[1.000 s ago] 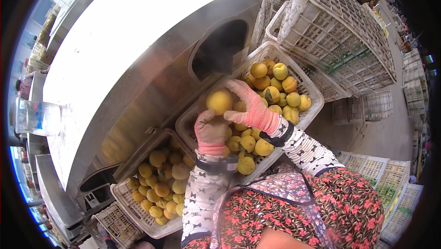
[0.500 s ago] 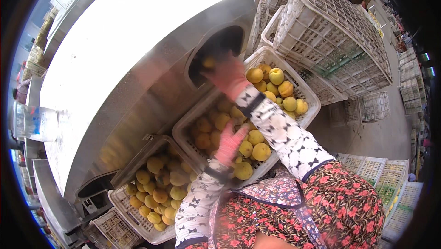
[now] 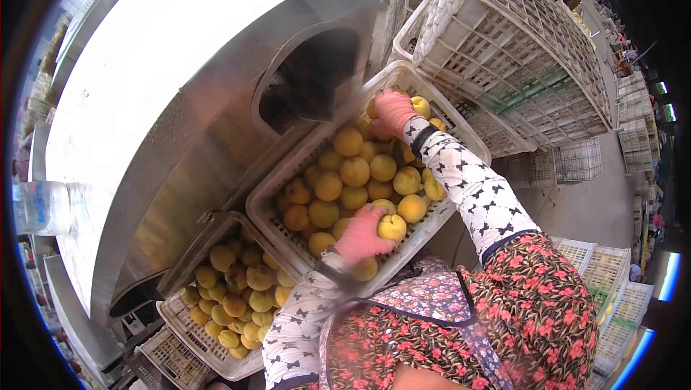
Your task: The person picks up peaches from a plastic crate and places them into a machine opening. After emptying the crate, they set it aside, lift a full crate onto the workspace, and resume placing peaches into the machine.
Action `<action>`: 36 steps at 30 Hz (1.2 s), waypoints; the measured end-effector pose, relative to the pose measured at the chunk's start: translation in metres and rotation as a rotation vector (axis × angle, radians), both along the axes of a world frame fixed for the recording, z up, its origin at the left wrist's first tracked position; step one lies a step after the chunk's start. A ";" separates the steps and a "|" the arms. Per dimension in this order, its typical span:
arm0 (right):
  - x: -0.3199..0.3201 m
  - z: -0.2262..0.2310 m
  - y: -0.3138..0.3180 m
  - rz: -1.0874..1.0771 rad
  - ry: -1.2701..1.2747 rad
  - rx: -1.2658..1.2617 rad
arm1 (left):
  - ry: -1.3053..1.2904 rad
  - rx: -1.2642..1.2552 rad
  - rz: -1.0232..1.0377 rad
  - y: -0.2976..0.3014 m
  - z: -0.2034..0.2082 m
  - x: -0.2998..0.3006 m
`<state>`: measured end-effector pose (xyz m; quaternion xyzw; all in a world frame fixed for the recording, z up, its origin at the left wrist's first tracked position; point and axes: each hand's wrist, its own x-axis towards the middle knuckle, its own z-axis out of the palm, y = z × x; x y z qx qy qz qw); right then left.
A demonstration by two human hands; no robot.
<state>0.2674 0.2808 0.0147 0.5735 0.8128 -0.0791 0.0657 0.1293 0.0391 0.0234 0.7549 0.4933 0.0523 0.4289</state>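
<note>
My left hand (image 3: 360, 237) gripped a yellow peach (image 3: 392, 226) at the crate's (image 3: 268, 211) near edge. My right hand (image 3: 394, 111) curled over fruit at the far end; its fingers were hidden, so I couldn't tell its grasp.

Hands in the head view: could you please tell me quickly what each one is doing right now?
Left hand: closed around a yellow peach in the crate.
Right hand: on the peaches at the far end; grip cannot be told.
</note>
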 end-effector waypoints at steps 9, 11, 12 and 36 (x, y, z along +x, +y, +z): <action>0.007 0.048 -0.062 0.267 0.733 -0.160 | -1.776 -0.940 0.743 0.027 -0.026 -0.057; 0.000 0.066 -0.099 0.407 0.811 -0.150 | -1.247 -0.504 0.821 0.036 -0.028 -0.049; 0.001 0.064 -0.109 0.453 0.797 -0.144 | -1.601 -0.741 0.940 0.048 -0.001 -0.038; -0.067 0.097 -0.135 0.159 1.100 -0.192 | -1.650 -0.046 1.015 0.030 0.033 -0.075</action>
